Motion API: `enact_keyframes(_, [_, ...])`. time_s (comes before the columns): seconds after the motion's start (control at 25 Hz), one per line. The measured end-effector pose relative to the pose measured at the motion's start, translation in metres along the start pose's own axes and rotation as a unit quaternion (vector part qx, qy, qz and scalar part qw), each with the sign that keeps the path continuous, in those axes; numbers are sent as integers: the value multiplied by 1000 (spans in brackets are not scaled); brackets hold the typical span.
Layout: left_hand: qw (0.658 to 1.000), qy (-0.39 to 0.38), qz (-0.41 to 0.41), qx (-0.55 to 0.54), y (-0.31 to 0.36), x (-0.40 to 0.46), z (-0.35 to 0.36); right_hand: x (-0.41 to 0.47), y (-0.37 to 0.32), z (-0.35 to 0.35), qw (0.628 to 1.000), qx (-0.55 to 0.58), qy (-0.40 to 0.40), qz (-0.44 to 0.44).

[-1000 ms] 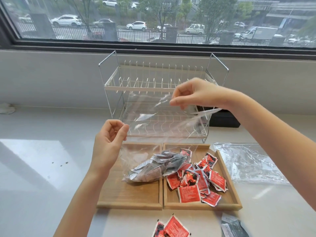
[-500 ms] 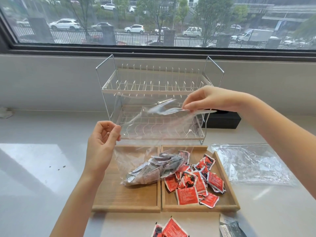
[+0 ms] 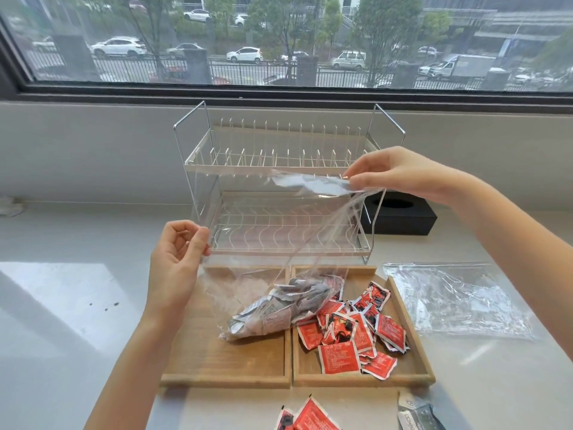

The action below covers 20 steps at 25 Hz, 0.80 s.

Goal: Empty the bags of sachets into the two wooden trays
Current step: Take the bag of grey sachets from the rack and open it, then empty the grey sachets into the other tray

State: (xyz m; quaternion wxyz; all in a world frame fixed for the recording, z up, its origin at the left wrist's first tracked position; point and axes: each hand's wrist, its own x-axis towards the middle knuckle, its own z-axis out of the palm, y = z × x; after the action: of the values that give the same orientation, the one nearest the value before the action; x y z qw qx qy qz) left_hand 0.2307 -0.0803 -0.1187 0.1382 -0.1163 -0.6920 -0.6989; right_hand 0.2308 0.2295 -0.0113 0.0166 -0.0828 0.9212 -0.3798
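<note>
Tabletop (image 3: 77, 305): two wooden trays are carried side by side before a wire dish rack (image 3: 276, 181).
Right tray (image 3: 412, 355): red sachets (image 3: 350, 330) are heaped inside.
Left tray (image 3: 223, 364): the silver sachets (image 3: 279, 308) rest here, held in the clear bag (image 3: 279, 237).
Hands: the bag's raised end is pinched by the left hand (image 3: 176, 262) and right hand (image 3: 400, 178), apparently so the contents can be tipped out.
Emptied bag (image 3: 459, 299): laid flat, right of the trays.

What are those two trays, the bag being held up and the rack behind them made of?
The trays look like pale, matte wood, with visible grain. The bag seems thin clear plastic film: it is see-through, creased and glints. The rack looks like shiny metal wire, perhaps chromed or steel, with whitish shelf frames whose material is unclear.
</note>
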Motion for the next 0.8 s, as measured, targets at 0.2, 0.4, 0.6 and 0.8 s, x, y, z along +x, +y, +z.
enact_keyframes(0.2, [1000,2,10,3,1,5,1,-2,-3,-4,982,88,154,-66])
enact_keyframes(0.4, [999,32,-7,-16,-4,7,-1,-7,19,27,968,151,198,-31])
enact_keyframes(0.6, [995,6,-36,-93,-20,6,-3,-29,78,111,974,183,97,95])
enact_keyframes(0.8, [978,-127,-165,-14,-62,-25,-12,-39,116,173,974,158,-8,164])
